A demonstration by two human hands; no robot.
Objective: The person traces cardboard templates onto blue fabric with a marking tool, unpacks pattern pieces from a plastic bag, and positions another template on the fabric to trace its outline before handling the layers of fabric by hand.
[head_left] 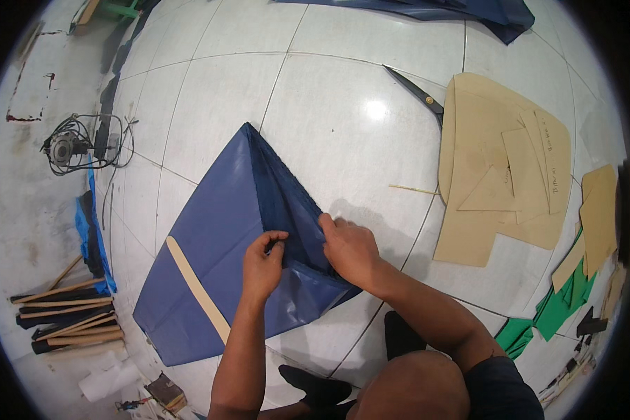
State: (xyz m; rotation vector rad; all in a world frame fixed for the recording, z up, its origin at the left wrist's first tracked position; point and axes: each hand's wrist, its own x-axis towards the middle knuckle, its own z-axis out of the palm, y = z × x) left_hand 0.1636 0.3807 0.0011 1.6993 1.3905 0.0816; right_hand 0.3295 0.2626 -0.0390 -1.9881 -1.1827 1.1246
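A dark blue coated fabric sheet (196, 231) lies folded on the tiled floor in front of me, its upper layer parted from the lower one and showing the darker inside. My left hand (264, 262) is closed at the edge of the upper layer, fingers curled with the thumb against them. On the right side of the opening, my right hand (350, 252) grips the fabric's edge. The inner part between my hands is in folds and shadow. A narrow cream strip (197, 288) rests on the sheet left of my left forearm, which hides its lower end.
Black-handled scissors (420, 92) lie beside tan card patterns (476, 168) at the right. A thin stick (413, 188) is near them. Green fabric (567, 301) is at far right, more blue fabric (427, 7) at the top. Wooden-handled pieces (77, 318) and a cabled motor-like device (63, 149) are at left.
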